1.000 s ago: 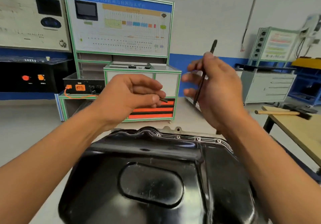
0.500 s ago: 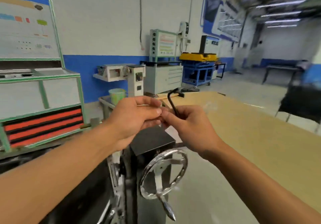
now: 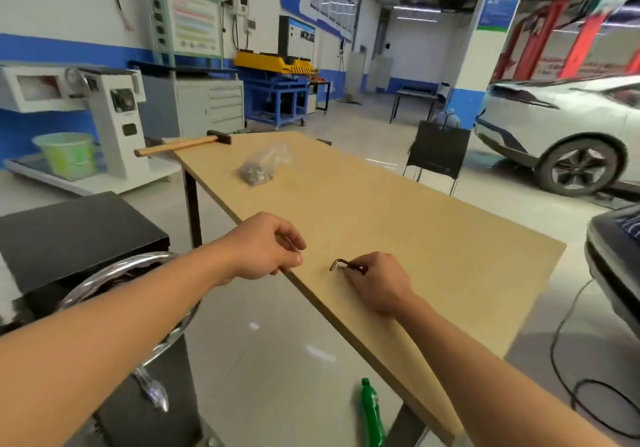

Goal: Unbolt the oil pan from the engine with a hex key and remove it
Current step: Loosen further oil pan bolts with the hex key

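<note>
Hex key (image 3: 341, 265) flat on the tan wooden table (image 3: 433, 231), near its closest edge, short bend pointing left. Farther along the board, a clear bag (image 3: 260, 168), contents blurred, and a hammer (image 3: 183, 145) at the far corner. Workshop floor all round; white car (image 3: 561, 127) at right. Key's long arm hidden under the right hand (image 3: 379, 282), pinched by its fingertips. Left hand (image 3: 268, 249) over the table edge, fingers curled, thumb near forefinger; cannot tell whether holding anything.

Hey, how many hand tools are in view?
2: a hammer at the far corner of the table; a hex key pinched by the right hand near its front edge. Others may be hidden.
</note>
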Demonstrator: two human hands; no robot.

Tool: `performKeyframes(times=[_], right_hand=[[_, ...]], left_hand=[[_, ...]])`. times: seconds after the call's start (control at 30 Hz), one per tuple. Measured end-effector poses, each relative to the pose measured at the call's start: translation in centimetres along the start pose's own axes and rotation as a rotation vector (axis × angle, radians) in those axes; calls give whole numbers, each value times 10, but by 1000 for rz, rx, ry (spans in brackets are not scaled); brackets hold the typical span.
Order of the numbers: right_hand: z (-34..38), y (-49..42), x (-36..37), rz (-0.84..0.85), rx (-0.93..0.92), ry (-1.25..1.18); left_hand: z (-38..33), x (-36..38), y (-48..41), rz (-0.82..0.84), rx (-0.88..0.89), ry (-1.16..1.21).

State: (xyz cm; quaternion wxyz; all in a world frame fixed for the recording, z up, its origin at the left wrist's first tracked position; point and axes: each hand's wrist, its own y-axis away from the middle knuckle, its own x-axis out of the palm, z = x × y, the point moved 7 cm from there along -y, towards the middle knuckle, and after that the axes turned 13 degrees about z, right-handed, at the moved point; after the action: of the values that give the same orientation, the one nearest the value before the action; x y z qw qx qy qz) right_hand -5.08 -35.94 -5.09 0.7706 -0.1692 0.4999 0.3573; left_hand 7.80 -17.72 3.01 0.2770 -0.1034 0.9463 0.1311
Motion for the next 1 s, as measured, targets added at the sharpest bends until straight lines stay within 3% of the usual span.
performKeyframes(times=[0.2, 0.37, 0.47, 0.57, 0.73, 0.87, 1.0], right_hand=[[-4, -4, -1, -36, 6, -55], [52, 8, -27, -163, -137, -395], [158, 31, -52, -160, -382, -570], [290, 76, -58, 16, -717, -652], [463, 154, -27, 325, -1121, -856], [571, 219, 23, 458, -1318, -828], [638, 277, 71, 389, -1566, -597]], left_hand=[[23, 8, -7, -4, -28, 16], [16, -29, 23, -59, -10, -62], [-13, -84, 67, -262, 71, -69], [-34, -146, 148, -530, 177, -49], [-20, -220, 337, -994, 179, -335], [11, -244, 470, -1226, 75, -340], [53, -243, 548, -1366, 33, -219]])
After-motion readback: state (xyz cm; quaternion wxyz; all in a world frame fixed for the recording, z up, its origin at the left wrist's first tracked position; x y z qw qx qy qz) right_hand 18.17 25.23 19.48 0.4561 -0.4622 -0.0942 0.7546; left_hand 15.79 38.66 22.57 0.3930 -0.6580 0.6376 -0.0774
